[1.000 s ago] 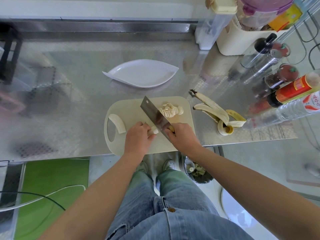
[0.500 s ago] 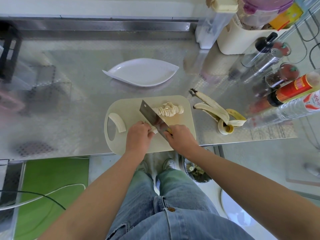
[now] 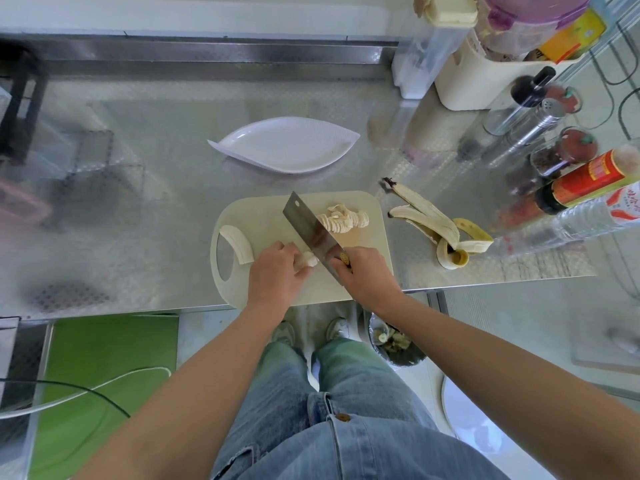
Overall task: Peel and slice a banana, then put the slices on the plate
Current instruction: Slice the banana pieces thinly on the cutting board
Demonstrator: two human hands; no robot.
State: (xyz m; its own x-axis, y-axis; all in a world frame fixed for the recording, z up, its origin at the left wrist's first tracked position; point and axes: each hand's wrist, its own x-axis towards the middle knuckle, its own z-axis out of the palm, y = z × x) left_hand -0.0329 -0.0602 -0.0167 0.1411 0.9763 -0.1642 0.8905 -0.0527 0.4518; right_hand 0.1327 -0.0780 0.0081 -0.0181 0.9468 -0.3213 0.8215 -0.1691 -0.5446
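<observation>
head view: left hand (image 3: pixel 273 271) palm-down over cutting board (image 3: pixel 263 209), fingers curled, pinching short banana stub (image 3: pixel 308 260). right hand (image 3: pixel 367 271) wrapped round cleaver (image 3: pixel 308 230) handle, blade slanting up-left, edge just beside stub. pile of slices (image 3: pixel 343 221) on board, right of blade. 1 uncut banana half (image 3: pixel 237 244) by board's handle hole. plate (image 3: pixel 287 147) beyond board, apart from it. peel (image 3: pixel 436 226) right of board.

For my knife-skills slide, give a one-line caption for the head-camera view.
Left hand holds a banana piece on the cutting board while the right hand slices it with a cleaver.
</observation>
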